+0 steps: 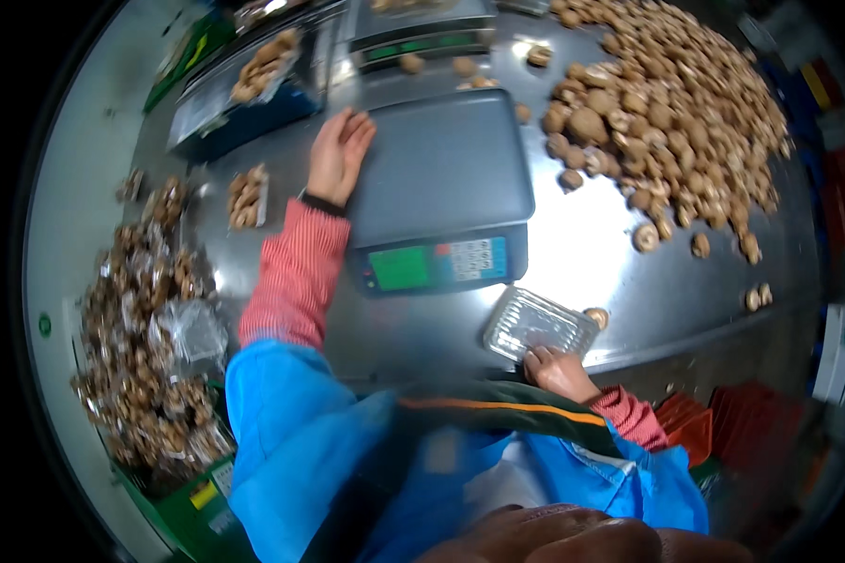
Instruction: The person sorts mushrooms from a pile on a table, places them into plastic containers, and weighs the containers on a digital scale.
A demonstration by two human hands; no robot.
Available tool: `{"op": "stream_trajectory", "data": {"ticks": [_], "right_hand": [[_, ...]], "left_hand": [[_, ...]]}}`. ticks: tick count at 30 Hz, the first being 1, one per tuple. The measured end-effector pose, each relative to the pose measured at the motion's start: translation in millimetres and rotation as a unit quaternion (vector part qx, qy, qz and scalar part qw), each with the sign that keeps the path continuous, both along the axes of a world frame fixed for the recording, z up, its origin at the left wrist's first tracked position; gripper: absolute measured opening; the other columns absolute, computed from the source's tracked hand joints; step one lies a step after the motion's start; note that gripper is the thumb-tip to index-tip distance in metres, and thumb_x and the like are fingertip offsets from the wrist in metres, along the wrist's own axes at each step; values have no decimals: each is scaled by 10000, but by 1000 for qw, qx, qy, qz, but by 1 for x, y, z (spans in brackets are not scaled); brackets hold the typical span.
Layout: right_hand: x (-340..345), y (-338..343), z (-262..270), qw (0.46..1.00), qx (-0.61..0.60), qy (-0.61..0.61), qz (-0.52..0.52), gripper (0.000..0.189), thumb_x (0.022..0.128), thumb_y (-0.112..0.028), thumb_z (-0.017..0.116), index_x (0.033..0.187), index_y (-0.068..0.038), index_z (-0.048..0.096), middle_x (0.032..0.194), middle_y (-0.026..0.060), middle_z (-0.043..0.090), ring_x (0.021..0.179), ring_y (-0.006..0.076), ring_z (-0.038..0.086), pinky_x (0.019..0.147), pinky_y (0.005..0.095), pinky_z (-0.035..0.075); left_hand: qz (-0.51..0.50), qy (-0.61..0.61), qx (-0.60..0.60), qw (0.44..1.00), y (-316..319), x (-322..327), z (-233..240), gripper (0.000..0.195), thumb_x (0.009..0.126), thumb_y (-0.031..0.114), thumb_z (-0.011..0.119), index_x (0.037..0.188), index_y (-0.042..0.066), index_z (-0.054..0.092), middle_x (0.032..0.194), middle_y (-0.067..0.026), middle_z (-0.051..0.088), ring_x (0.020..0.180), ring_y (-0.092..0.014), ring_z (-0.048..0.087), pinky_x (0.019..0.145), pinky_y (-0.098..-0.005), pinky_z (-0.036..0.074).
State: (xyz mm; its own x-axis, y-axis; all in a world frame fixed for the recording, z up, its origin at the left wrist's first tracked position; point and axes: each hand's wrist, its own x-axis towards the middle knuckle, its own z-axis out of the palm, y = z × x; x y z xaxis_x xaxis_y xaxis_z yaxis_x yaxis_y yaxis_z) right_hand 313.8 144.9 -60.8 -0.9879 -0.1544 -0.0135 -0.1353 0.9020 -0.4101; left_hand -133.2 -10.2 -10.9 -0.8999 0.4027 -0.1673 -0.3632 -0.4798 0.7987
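Note:
My left hand [339, 156] is empty, its fingers loosely curled, at the left edge of a digital scale's grey platform [443, 165]. Nothing lies on that platform. Below it, the scale's front panel has a lit green display [400, 268] and a keypad [473, 259]. With my right hand [560, 373] I grip the near edge of a clear plastic tray [531, 325], which appears to have nothing in it. One mushroom [596, 318] lies at the tray's right end. To the left of my left wrist sits a filled tray of mushrooms [246, 198].
A large heap of loose mushrooms [665, 119] covers the right of the metal table [641, 295]. At left, a green crate [183, 517] is piled with packed mushrooms [141, 338]. Two more scales stand behind, one blue-sided [253, 127], one with green displays [422, 43].

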Motion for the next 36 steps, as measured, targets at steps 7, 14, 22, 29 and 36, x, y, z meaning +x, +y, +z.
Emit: {"op": "stream_trajectory", "data": {"ticks": [7, 14, 22, 29, 36], "right_hand": [[12, -3, -13, 1000, 28, 4, 9, 126, 752, -121, 562, 780, 1, 550, 750, 152, 576, 648, 260, 625, 503, 354, 517], [12, -1, -27, 996, -62, 66, 10, 115, 769, -116, 534, 813, -14, 565, 759, 141, 582, 714, 269, 623, 580, 353, 528], [13, 38, 41, 914, 94, 324, -228, 79, 658, -111, 569, 680, -81, 500, 669, 39, 491, 573, 167, 525, 453, 287, 434], [23, 68, 85, 896, 108, 376, -211, 121, 655, -141, 605, 703, -58, 531, 695, 52, 501, 659, 193, 545, 536, 297, 445], [69, 138, 54, 886, -42, 203, -415, 444, 725, -333, 692, 960, 18, 557, 771, 172, 552, 729, 352, 535, 686, 417, 441]], "left_hand": [[-183, 53, -84, 978, 23, 138, 20, 248, 954, 174, 506, 1158, 33, 509, 1035, -102, 590, 866, -168, 599, 796, -307, 515], [-263, 32, -137, 955, 37, 202, 12, 249, 956, 149, 505, 1169, 21, 500, 1031, -102, 591, 846, -138, 599, 760, -264, 532], [-311, 141, -213, 915, 63, 230, 27, 329, 967, 275, 490, 1195, 39, 475, 1022, -80, 595, 839, -117, 598, 721, -245, 527], [-533, 4, -240, 811, 131, 263, 40, 543, 931, 233, 516, 1396, 84, 279, 1165, -174, 544, 943, -244, 598, 738, -349, 558], [-648, 154, -277, 692, 191, 271, -20, 466, 920, 174, 539, 1339, 49, 381, 1052, -81, 585, 943, -164, 590, 761, -290, 514]]}}
